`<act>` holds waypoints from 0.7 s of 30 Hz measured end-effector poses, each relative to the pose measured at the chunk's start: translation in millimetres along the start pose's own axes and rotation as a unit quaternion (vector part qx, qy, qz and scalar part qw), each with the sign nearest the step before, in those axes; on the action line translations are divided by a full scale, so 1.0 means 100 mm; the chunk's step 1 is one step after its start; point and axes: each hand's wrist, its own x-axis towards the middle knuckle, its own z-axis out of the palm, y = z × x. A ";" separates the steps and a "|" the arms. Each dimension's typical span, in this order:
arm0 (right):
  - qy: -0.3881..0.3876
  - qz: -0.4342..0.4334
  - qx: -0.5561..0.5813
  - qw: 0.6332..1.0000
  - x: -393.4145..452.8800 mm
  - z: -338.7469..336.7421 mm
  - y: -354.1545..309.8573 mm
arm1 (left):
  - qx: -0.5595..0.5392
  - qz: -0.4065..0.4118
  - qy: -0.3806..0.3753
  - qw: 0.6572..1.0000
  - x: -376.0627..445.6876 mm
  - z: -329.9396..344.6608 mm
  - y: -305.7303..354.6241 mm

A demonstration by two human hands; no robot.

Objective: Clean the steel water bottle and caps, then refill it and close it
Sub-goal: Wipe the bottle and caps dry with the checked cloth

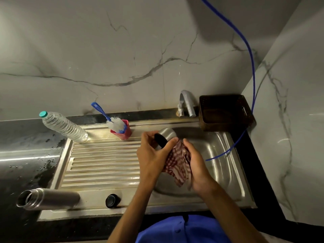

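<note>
Steel cup cap (165,137) held over sink basin (219,155), left hand (152,155) curled round it; right hand (198,165) grips checked cloth (177,165) against it. Steel bottle (50,199), open, lies on desk front left; black inner cap (112,200) near it on drainboard.

Left hand (154,155) fingers curled, gripping; right hand (196,165) fingers curled, clutching.

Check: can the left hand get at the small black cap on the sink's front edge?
Probably not right away: the left hand holds the steel cup-shaped cap being wiped. The path itself looks free; the small black cap sits alone on the steel sink's rim, just left of the forearm.
</note>
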 end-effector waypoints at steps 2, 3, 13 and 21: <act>0.004 0.024 0.047 0.999 -0.04 -0.04 -0.02 | 0.017 -0.016 -0.004 1.000 0.01 0.05 -0.04; 0.009 0.024 0.064 0.998 -0.05 -0.07 -0.05 | 0.016 -0.031 -0.011 0.999 0.03 0.05 -0.08; 0.131 -0.046 -0.058 0.989 0.32 -0.87 -0.67 | 0.061 -0.097 -0.064 0.991 0.24 -0.27 -0.59; 0.229 -0.187 -0.315 0.902 0.90 -1.21 -1.85 | 0.070 -0.057 -0.097 0.991 0.45 -0.32 -0.48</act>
